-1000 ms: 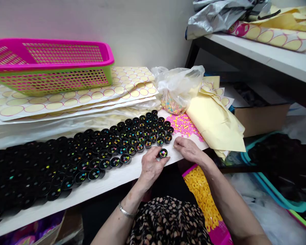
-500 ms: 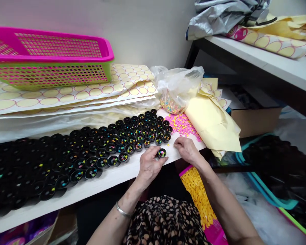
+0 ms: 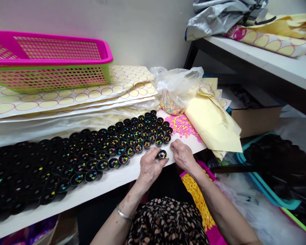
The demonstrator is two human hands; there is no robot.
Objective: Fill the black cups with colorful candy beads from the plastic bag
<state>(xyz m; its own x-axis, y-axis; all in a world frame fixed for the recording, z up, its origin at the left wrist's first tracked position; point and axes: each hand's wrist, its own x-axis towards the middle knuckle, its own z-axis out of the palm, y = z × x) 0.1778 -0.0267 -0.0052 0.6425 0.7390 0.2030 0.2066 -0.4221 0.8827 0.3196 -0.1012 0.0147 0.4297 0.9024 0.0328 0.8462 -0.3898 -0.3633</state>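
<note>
My left hand [image 3: 150, 166] curls its thumb and fingers round a small round black cup [image 3: 162, 154] at the table's front edge. A few pink and other coloured beads show inside that cup. Just to its right, my right hand [image 3: 183, 154] is closed in a pinch, fingertips down at the tabletop; whatever they hold is hidden. Behind both hands stand rows of similar black cups [image 3: 129, 150] with small coloured bits in them. Loose pink and yellow beads [image 3: 182, 125] lie spread beyond my right hand.
A clear bag of mixed beads [image 3: 171, 106] stands behind the loose ones, beside folded yellow paper [image 3: 211, 122]. A pink and green basket [image 3: 51, 76] sits on sticker sheets [image 3: 81, 98]. A white shelf [image 3: 265, 63] overhangs the right; a bag of yellow pieces [image 3: 196, 194] lies below.
My right hand has moved a little left, closer to the cup, over the spot where a loose yellow bead lay. My left hand still holds the cup in nearly the same place.
</note>
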